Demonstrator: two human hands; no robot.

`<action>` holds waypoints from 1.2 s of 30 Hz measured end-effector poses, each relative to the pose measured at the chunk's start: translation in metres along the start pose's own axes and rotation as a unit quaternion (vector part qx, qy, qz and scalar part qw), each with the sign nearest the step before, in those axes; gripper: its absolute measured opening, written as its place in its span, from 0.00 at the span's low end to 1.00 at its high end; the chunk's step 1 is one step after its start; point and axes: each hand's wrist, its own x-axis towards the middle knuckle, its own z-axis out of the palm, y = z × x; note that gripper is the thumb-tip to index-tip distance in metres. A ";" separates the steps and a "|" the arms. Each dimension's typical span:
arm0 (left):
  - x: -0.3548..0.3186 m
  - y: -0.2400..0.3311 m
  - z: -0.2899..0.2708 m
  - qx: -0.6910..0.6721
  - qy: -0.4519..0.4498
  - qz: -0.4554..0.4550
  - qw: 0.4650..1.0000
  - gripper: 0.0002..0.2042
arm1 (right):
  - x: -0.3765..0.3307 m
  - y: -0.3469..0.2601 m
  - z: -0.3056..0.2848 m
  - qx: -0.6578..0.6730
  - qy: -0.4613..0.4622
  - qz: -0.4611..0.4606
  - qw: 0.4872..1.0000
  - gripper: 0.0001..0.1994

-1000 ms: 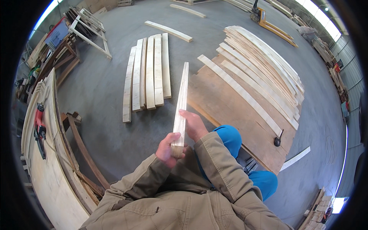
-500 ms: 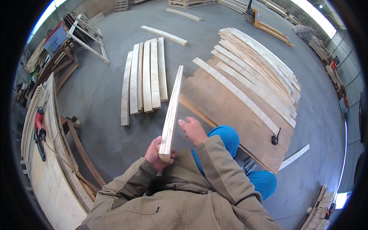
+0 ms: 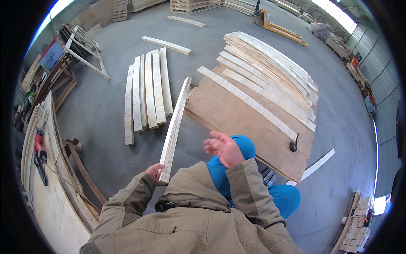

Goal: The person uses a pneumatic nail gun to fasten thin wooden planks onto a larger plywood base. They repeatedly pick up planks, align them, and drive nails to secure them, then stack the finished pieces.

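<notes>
My left hand [image 3: 154, 172] is closed around the near end of a long pale wooden board [image 3: 174, 127], which tilts up and away from me with its layered edge showing. Held above my blue trouser knee [image 3: 243, 146], my right hand [image 3: 225, 149] has its fingers apart and nothing in it. Beyond the held board, several similar boards [image 3: 146, 91] lie side by side on the floor. To the right, a brown plywood sheet [image 3: 245, 122] carries many pale strips [image 3: 270, 63] and one separate strip [image 3: 249, 103].
A small black tool [image 3: 293, 146] rests on the plywood. At left, a red and black power tool [image 3: 39, 152] lies on a wooden bench [image 3: 55, 207]. A yellow pallet truck [image 3: 279, 27] and stacked pallets [image 3: 196, 6] stand far off. Loose boards [image 3: 167, 44] lie on the floor.
The held board has moved left with my left hand. My right hand has drawn away from the board and turned, fingers spread. The whole view has shifted slightly.
</notes>
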 end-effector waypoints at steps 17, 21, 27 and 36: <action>0.092 -0.053 -0.084 -0.008 0.104 0.051 0.993 0.41 | 0.025 0.002 0.009 -0.018 -0.059 0.057 0.996 0.29; 0.093 -0.069 -0.084 0.046 0.184 0.047 0.981 0.42 | 0.031 0.000 0.012 -0.024 -0.062 0.071 0.995 0.30; 0.102 -0.074 -0.074 0.191 0.315 0.044 0.929 0.45 | 0.040 0.002 0.019 -0.053 -0.062 0.091 0.993 0.29; 0.127 -0.022 -0.066 0.350 0.420 0.068 0.835 0.50 | 0.046 -0.001 0.022 -0.063 -0.086 0.110 0.988 0.29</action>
